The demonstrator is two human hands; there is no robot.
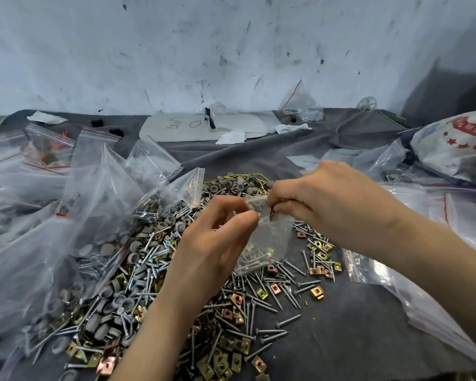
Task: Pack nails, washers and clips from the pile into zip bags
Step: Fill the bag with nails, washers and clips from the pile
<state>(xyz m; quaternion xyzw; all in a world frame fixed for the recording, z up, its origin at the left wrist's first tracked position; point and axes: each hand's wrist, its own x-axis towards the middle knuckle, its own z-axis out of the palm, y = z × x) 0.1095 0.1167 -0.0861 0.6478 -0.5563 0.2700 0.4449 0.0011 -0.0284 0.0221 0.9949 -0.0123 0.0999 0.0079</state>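
Observation:
A small clear zip bag [270, 237] hangs above the pile, with nails lying in its bottom. My left hand [217, 237] pinches the bag's top edge on the left side. My right hand [322, 199] pinches the top edge on the right, and a small dark piece shows at its fingertips, too small to name. Below lies the pile [154, 270] of silver nails, grey round washers and gold and copper square clips, spread over a dark grey cloth [355, 325].
Heaps of clear zip bags [52, 215] crowd the left side, more bags [437, 270] lie right. A printed sack [456, 144] sits far right. A white board [204, 125] and a filled bag [300, 105] rest by the stained back wall.

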